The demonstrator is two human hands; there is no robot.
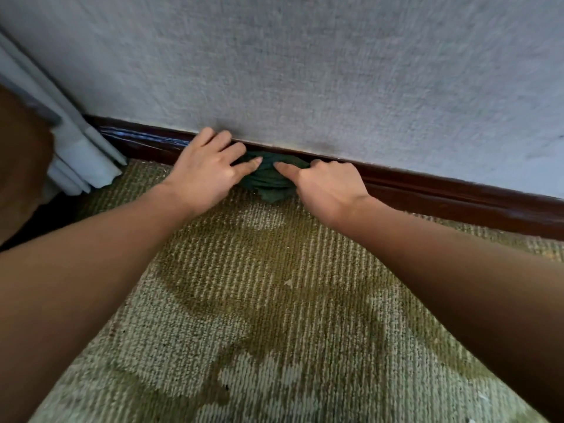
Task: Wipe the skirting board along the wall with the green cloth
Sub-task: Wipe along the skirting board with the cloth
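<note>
At the far left, one pale curtain (pixel 82 154) is seen hanging in folds down to the carpet (pixel 259 300), its hem in front of the end of the skirting board (pixel 146 145). Beside it the left forearm is stretched forward. The left hand (pixel 207 169) is laid palm down against the board, its fingers spread and fairly straight, the tips reaching the top edge where the wall (pixel 335 71) begins. Its thumb is pointed rightward onto the green cloth (pixel 268 181). That grip is slack: the cloth is pressed, not clutched.

One cloth is counted, bunched into a dark wad at the foot of the board, touching both board and carpet, between the two hands.

To its right the right hand (pixel 329 187) is set knuckles up, thumb pointed leftward on the wad, the other fingers curled over its upper edge. Its grip appears to be closed around the cloth, though the fingertips are hidden. One dark brown board is seen, extending rightward along the wall.
</note>
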